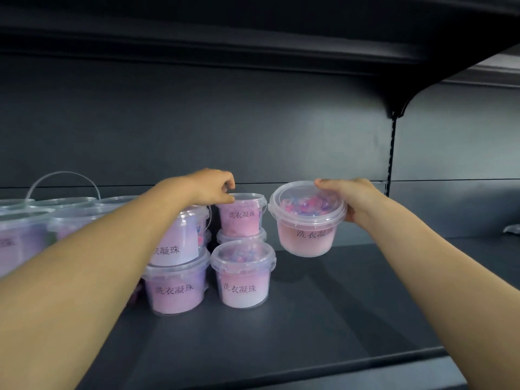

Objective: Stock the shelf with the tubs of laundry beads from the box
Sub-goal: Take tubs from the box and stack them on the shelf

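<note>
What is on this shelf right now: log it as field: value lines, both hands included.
shelf: dark grey, tubs stand on its left part
right hand: grips held tub at the rim; tub tilted, above the shelf, not set down
left hand: fingers curled at the rim of rear upper tub; grip unclear
front stack: two tubs, one on the other
front single tub: lid on, upright on the shelf

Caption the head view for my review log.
Right hand holds a tub of laundry beads above the dark shelf; left hand at a stacked tub's rim.
</note>
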A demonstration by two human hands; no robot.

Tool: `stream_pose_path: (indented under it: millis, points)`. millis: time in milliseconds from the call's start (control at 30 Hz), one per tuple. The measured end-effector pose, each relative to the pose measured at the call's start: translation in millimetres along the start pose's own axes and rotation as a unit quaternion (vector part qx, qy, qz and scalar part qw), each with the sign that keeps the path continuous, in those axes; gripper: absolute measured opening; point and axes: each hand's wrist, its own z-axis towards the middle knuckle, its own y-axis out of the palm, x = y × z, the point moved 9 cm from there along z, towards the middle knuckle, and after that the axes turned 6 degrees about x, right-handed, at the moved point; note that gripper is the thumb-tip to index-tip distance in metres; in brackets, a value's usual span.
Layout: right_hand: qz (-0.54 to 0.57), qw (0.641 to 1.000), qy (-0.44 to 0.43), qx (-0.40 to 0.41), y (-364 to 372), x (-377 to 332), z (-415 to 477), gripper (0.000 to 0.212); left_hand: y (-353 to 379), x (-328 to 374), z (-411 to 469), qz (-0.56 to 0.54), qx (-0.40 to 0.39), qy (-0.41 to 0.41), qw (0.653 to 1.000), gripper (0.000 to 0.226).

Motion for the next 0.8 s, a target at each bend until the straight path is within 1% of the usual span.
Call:
stream_pose_path:
  millis: [67, 167, 233, 333, 433, 567, 800]
  points:
    - [0.004, 1.000, -0.008, 0.000, 8, -11, -4, 0.046, -14, -5, -14, 0.000, 0.023, 0.000, 1.000, 0.036]
    - [0.018, 1.000, -0.016, -0.009, 27, -25, -9, 0.041, -33, -16, -35, 0.006, 0.057, -0.004, 0.998, 0.033]
    - [0.025, 0.999, -0.010, -0.020, 43, -28, -10, 0.043, -42, -23, -49, 0.007, 0.074, -0.008, 0.997, 0.031]
    - [0.018, 0.999, 0.025, -0.039, 70, -15, -9, 0.044, -44, -36, -68, 0.008, 0.065, -0.027, 0.998, 0.032]
    - [-0.022, 0.996, 0.056, -0.059, 96, 11, -11, 0.037, -36, -46, -80, 0.031, 0.051, -0.038, 0.997, 0.036]
    - [-0.053, 0.992, 0.091, -0.074, 111, 39, -12, 0.027, -17, -52, -88, 0.003, 0.037, -0.046, 0.998, 0.035]
    - [-0.076, 0.992, 0.070, -0.074, 113, 38, -2, 0.037, -10, -56, -97, -0.037, 0.075, -0.055, 0.995, 0.035]
